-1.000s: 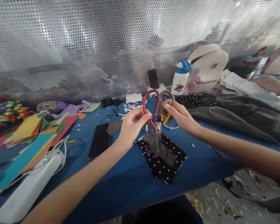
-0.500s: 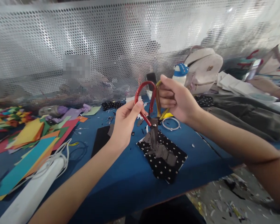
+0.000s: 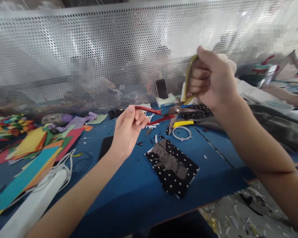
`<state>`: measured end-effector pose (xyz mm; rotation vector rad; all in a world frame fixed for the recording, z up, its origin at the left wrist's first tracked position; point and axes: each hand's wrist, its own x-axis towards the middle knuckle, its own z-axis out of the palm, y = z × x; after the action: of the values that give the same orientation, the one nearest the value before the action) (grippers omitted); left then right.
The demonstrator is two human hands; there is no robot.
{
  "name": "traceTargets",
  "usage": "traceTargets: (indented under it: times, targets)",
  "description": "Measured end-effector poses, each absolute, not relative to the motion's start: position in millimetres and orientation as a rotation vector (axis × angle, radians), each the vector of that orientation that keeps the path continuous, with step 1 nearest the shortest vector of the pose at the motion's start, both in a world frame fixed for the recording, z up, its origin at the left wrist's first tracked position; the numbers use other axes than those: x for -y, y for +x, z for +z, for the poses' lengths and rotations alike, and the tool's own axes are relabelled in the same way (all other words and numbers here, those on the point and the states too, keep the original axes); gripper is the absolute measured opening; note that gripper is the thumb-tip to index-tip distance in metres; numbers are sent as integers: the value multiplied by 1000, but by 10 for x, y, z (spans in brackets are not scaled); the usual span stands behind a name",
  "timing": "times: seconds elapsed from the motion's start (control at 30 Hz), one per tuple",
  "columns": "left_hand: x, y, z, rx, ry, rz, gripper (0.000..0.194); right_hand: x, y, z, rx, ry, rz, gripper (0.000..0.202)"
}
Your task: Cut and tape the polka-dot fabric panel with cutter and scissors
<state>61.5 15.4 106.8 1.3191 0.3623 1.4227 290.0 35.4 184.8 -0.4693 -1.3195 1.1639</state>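
Note:
My left hand [image 3: 127,132] grips the red handle of a large pair of scissors [image 3: 173,111]. The other handle, yellow, is in my right hand [image 3: 210,77], raised higher up. The handles are spread wide and the scissors hang in the air above the table. Below them on the table lies a black fabric piece with white dots [image 3: 173,183], with crumpled dark grey strips [image 3: 177,165] across it. Behind it are a white ring [image 3: 181,133] and a yellow-handled tool [image 3: 183,124], its other end near the scissors.
Coloured paper sheets [image 3: 32,142], a white power strip [image 3: 39,205] and a black flat object [image 3: 105,147] are on the left. A phone [image 3: 162,88] stands by the perforated screen [image 3: 114,49]. Dark cloth [image 3: 270,125] and another person's arm [image 3: 285,94] are at right.
My right hand has moved up and right with the yellow handle. The scissors have lifted off the dotted fabric, swung toward the right and opened wider. My left hand has shifted slightly left.

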Motion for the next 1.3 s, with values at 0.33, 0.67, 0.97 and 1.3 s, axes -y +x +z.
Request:
traceTargets:
  times: [0.33, 0.67, 0.97, 1.3]
  targets:
    - [-111, 511, 1171, -511, 1471, 1301, 46, -272, 2668, 1685, 1728, -591, 1201, 40]
    - [-136, 469, 1218, -613, 1518, 1183, 42, -317, 2572, 1582, 1784, -585, 1245, 43]
    - [-49, 399, 1322, -716, 1787, 1042, 42, -213, 2482, 1542, 1851, -511, 1256, 45]
    - [-33, 509, 1265, -536, 1738, 1318, 28, -50, 2526, 1673, 1679, -446, 1165, 43]
